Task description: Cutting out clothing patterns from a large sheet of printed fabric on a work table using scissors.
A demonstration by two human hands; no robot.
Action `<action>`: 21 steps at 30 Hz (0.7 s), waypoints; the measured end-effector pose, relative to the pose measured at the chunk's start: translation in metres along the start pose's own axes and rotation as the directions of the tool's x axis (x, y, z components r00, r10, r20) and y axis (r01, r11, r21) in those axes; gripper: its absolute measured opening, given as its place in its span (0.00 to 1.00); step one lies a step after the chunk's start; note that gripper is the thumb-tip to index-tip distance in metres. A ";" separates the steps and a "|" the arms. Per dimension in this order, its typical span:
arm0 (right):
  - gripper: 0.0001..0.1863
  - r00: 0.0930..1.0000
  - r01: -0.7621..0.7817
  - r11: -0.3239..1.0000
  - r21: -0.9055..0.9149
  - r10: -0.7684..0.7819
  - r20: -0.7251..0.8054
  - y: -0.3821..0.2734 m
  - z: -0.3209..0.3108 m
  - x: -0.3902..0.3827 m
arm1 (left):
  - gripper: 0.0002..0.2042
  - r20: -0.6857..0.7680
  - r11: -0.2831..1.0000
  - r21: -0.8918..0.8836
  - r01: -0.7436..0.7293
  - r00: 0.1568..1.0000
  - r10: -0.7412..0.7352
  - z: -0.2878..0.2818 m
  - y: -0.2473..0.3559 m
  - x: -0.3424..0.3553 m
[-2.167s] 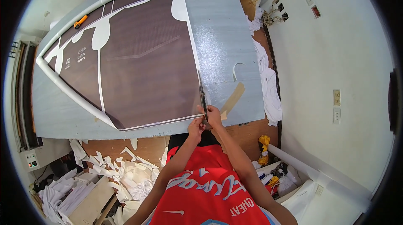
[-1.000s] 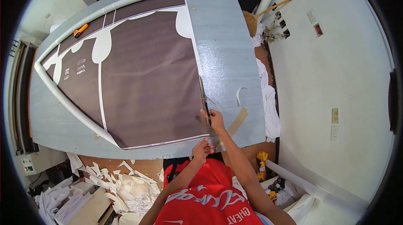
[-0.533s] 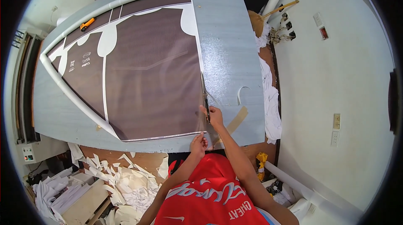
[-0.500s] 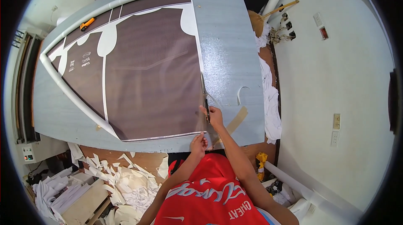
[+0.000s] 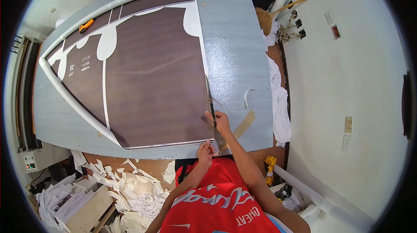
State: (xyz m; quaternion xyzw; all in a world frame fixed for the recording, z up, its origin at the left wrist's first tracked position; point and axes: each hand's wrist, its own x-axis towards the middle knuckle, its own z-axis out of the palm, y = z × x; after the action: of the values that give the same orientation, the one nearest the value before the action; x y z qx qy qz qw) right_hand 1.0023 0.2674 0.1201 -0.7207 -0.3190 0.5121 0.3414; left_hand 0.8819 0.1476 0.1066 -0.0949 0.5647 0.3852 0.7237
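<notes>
A large dark brown printed sheet (image 5: 152,85) with white pattern shapes lies flat on the blue-grey table. Along its right edge run the long blades of dark-handled scissors (image 5: 210,101), pointing away from me. My right hand (image 5: 222,123) is closed around their handles. A thin white strip (image 5: 222,103) curls beside the blades. Close to the sheet's near right corner, my left hand (image 5: 205,149) has its fingers pinched on the sheet's edge; the fingertips are partly hidden.
The sheet's far and left sides end in a white roll (image 5: 78,102). An orange cutter (image 5: 86,26) rests on the sheet. A tan strip (image 5: 244,123) and a curled white offcut (image 5: 246,98) lie on the table (image 5: 234,68). White scraps (image 5: 134,185) cover the floor.
The sheet and table appear slightly farther left in the view. Both hands stay almost in place, the right still around the scissors and the left at the near corner.
</notes>
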 end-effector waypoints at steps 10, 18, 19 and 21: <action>0.31 0.994 0.064 0.996 -0.067 -0.069 -0.080 -0.001 -0.002 0.012 | 0.10 0.011 0.999 0.043 0.017 1.000 -0.017 0.000 0.001 0.000; 0.30 0.997 -0.024 0.999 -0.035 0.021 -0.073 -0.004 -0.002 0.017 | 0.08 0.002 0.999 0.038 0.025 1.000 -0.025 0.002 -0.001 0.002; 0.30 0.997 -0.024 0.999 -0.035 0.021 -0.068 -0.009 0.000 0.018 | 0.08 -0.003 0.999 0.038 0.020 1.000 -0.020 -0.001 -0.002 0.000; 0.30 0.998 -0.050 0.999 0.009 0.050 -0.026 -0.021 0.002 0.022 | 0.08 0.000 0.999 0.037 0.018 1.000 -0.018 -0.008 0.000 -0.001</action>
State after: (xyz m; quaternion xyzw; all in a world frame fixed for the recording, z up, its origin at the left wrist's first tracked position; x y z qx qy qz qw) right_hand 1.0041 0.2972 0.1251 -0.7338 -0.2940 0.5123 0.3357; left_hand 0.8762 0.1426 0.1046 -0.0867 0.5707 0.3681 0.7289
